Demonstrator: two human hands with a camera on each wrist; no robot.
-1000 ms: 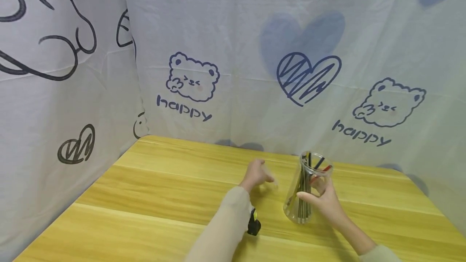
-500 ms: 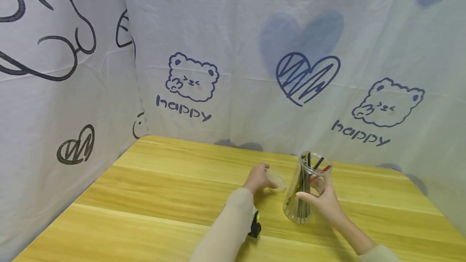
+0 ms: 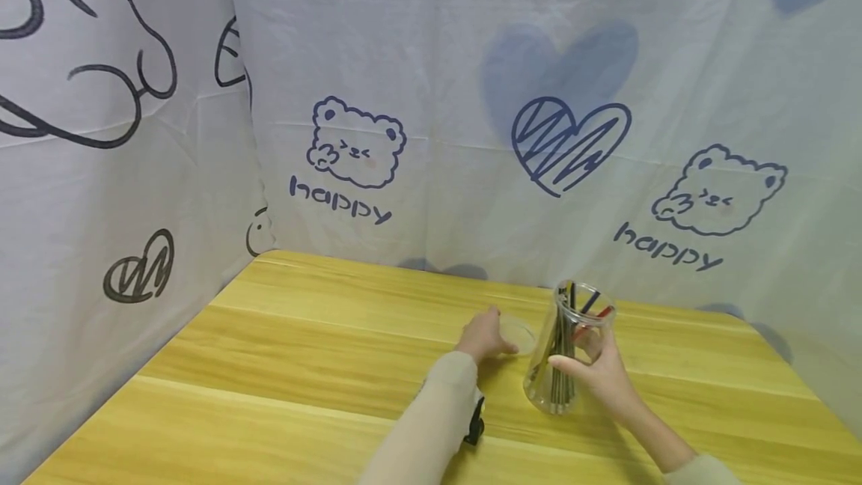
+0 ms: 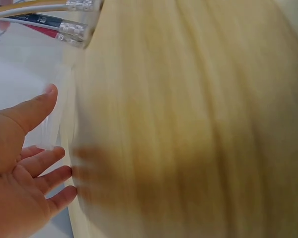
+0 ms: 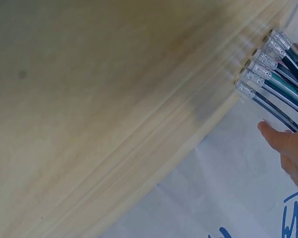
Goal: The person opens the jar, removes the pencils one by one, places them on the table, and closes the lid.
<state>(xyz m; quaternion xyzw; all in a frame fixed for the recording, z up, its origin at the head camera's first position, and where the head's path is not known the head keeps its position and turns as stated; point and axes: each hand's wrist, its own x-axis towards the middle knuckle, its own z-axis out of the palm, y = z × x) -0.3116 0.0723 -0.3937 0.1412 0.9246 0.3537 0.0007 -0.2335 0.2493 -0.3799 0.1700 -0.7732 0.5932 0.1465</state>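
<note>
A tall clear jar (image 3: 539,365) stands on the wooden table, with several pencils (image 5: 275,82) leaning inside, their clear-tipped ends down. My right hand (image 3: 602,376) grips the jar's right side, thumb across the front; in the right wrist view only part of this hand (image 5: 288,148) shows beside the pencils. Left of the jar, my left hand (image 3: 485,335) holds a thin clear round disc like a lid (image 3: 518,334) between thumb and fingers, low over the table. In the left wrist view the left hand's (image 4: 25,163) fingertips are right at the tabletop, the thumb spread apart.
The yellow wood-grain table (image 3: 303,350) reaches back to a white cloth (image 3: 444,193) printed with bears and hearts. Another cloth wall (image 3: 188,171) runs along the left side. A black device (image 3: 475,421) sits at the left wrist.
My left hand has moved slightly right and toward the jar, and the clear disc has gone from tilted to nearly flat. The right hand and jar have stayed in place.
</note>
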